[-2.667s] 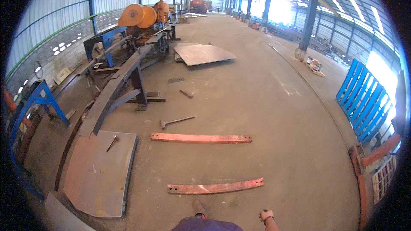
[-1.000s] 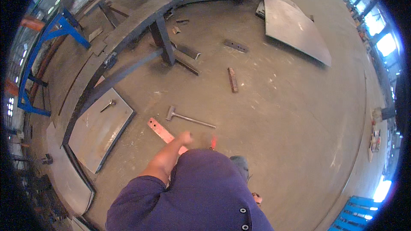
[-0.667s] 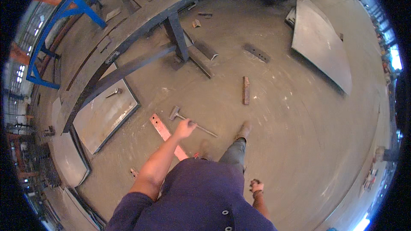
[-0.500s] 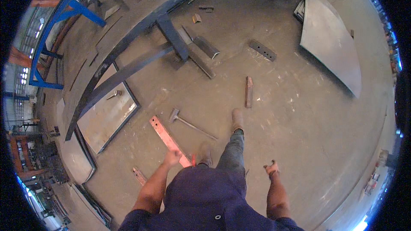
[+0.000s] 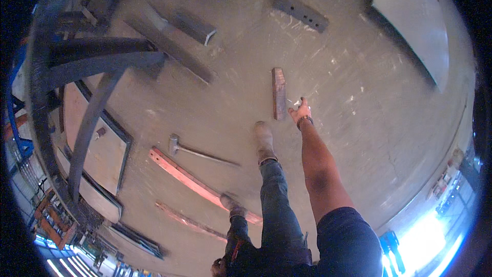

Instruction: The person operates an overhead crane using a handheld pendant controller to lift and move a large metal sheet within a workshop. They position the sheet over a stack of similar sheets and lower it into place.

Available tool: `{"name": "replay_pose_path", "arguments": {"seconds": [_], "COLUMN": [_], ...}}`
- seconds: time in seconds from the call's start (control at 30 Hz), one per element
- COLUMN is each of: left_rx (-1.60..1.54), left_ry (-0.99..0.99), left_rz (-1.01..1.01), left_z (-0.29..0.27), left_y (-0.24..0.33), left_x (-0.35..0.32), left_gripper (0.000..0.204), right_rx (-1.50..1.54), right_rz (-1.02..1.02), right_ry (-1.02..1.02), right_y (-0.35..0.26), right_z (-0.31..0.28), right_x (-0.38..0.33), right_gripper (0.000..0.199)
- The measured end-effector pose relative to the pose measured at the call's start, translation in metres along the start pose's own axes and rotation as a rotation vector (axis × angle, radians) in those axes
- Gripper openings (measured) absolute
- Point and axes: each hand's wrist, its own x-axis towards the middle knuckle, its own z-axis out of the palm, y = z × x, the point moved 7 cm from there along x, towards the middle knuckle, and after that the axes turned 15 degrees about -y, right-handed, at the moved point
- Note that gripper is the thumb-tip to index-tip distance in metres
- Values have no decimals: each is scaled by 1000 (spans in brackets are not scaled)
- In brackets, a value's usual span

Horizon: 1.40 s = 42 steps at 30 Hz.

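My right hand reaches forward over the floor, fingers apart and nothing seen in them. It is just right of a short, rust-brown block; a small gap shows between them. My left hand is low at the bottom edge, beside my thigh, its fingers too dark and small to make out. Ahead of it lies a long red bar with holes at its far end, partly covered by my left boot. A second, thinner reddish bar lies nearer. Beyond the red bar rests a sledgehammer.
A dark bar with holes and an angle piece lie farther ahead. A large metal plate is at far right. At left, a curved dark steel frame stands over flat plates. My right boot stands near the block.
My right arm has swung forward from my side to beside the brown block. My left hand has drawn back from over the red bar to the bottom edge. The view has shifted and leaned forward.
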Motion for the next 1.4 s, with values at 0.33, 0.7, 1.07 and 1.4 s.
{"name": "replay_pose_path", "arguments": {"seconds": [0.33,0.7,1.07,1.4], "left_rx": [-215,-306,-386,-528], "left_ry": [54,61,76,175], "left_rz": [-144,-197,-68,241], "left_z": [36,46,57,47], "left_y": [97,117,87,56], "left_x": [-8,-6,-22,-72], "left_gripper": [60,61,62,65], "right_rx": [-137,-271,-183,658], "right_rz": [143,259,112,-97], "right_ry": [-174,-154,35,-670], "right_y": [84,72,23,-54], "right_z": [156,162,88,77], "right_x": [162,201,87,-74], "right_gripper": [110,96,77,48]}}
